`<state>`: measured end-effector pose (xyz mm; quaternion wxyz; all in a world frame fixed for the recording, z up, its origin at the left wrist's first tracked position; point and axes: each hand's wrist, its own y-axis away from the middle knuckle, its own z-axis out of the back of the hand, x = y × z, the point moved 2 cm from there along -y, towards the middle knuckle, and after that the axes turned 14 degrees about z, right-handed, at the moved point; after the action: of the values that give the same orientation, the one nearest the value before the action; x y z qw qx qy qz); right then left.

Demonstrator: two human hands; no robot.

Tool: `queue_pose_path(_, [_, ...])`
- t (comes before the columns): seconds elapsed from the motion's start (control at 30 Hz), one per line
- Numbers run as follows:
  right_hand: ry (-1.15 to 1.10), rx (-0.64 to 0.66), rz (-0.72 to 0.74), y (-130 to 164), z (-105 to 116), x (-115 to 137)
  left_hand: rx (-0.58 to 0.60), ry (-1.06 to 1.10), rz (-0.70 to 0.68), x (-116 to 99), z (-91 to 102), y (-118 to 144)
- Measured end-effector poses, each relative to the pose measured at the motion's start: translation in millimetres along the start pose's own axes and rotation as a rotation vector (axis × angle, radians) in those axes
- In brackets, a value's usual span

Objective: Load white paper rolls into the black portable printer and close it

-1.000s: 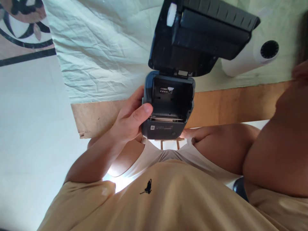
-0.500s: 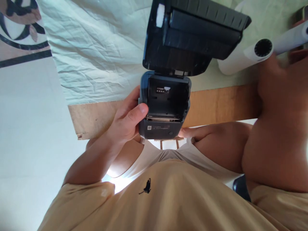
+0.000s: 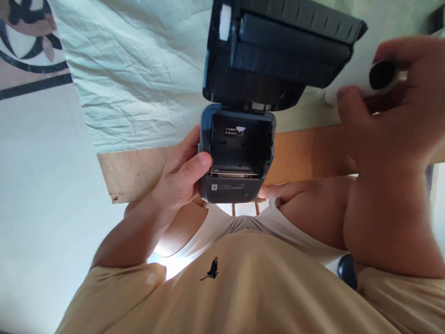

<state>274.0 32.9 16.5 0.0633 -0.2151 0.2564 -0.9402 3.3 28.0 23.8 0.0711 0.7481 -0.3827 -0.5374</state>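
My left hand (image 3: 189,171) grips a dark label printer (image 3: 229,188) by its left side, thumb on the rim of its bay. The printer's lid (image 3: 264,60) is swung wide, exposing a hollow black bay with a small printed label inside. At the right, the fingers and thumb of my right hand (image 3: 399,102) are closed around a white roll (image 3: 365,88) with a dark round end. Part of that roll is hidden behind my fingers.
A pale green cloth (image 3: 139,79) covers the table, whose wooden edge (image 3: 135,174) shows near my lap. A dark object (image 3: 436,21) is at the top right corner. To the left lies a pale floor (image 3: 41,185) with a patterned patch.
My right hand has come up and left from the right edge, its fingers now around the white roll. A second white cylinder seen at right is out of sight. The printer stays nearly still.
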Motion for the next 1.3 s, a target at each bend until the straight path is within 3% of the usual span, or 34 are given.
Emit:
queue_pose_path(0.13, [-0.014, -0.012, 0.215, 6.0, -2.0, 11.2, -0.007, -0.026, 0.012, -5.1, -4.3, -3.3])
queue_pose_path(0.3, [-0.146, 0.011, 0.428, 9.7, -7.2, 31.6, -0.031, -0.038, -0.010, 13.1, 11.3, 4.2])
queue_pose_path(0.5, [-0.119, 0.060, 0.412, 12.5, -10.8, 25.1, 0.068, 0.026, -0.221, 35.2, 24.2, 5.3])
queue_pose_path(0.67, [-0.362, 0.123, 0.344, 16.8, -8.5, 28.4, 0.005, -0.001, -0.133, 29.9, 22.5, 6.4])
queue_pose_path(0.8, [-0.210, 0.233, 0.418, 15.6, -7.1, 38.8, -0.018, -0.022, -0.087, 26.3, 22.0, 7.9])
queue_pose_path(0.97, [-0.074, 0.129, 0.427, 15.9, -11.5, 33.8, -0.021, -0.026, -0.080, 29.6, 23.6, 6.1])
queue_pose_path(1.1, [-0.240, 0.142, 0.349, 20.1, -13.2, 30.5, 0.032, 0.025, -0.166, 30.9, 24.1, 5.3])
queue_pose_path(1.17, [-0.327, 0.173, 0.333, 20.2, -11.7, 34.1, 0.004, -0.002, -0.125, 31.3, 24.2, 5.5])
queue_pose_path(1.3, [-0.313, 0.210, 0.474, 16.3, -9.1, 44.9, -0.009, -0.006, -0.121, 29.8, 22.9, 7.7])
